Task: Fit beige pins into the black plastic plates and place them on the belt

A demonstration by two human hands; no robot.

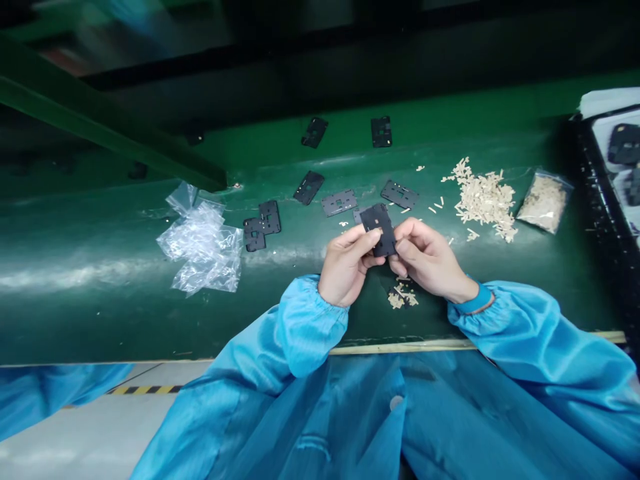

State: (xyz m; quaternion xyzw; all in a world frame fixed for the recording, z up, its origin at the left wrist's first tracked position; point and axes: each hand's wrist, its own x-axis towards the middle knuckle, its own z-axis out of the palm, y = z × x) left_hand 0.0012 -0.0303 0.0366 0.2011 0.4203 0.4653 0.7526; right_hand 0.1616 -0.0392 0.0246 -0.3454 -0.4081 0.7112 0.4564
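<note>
A flat black plastic plate (379, 223) with small cutouts is held up over the green bench. My left hand (349, 262) grips it from the left, thumb pressed on its face near a small pale spot. At its right edge, my right hand (427, 259) pinches the plate between thumb and fingers. Below the hands lies a small heap of cream-coloured strips (401, 295) with some dark bits. Just beyond the hands, similar black plates rest on the bench, among them a grey-looking plate (339, 203) and a tilted plate (399, 194).
A large pile of cream strips (485, 200) lies right, beside a clear bag of strips (545, 202). Crumpled clear plastic bags (203, 243) are at left. A black-edged tray (600, 160) with dark parts stands far right. A green beam (110, 123) crosses the upper left.
</note>
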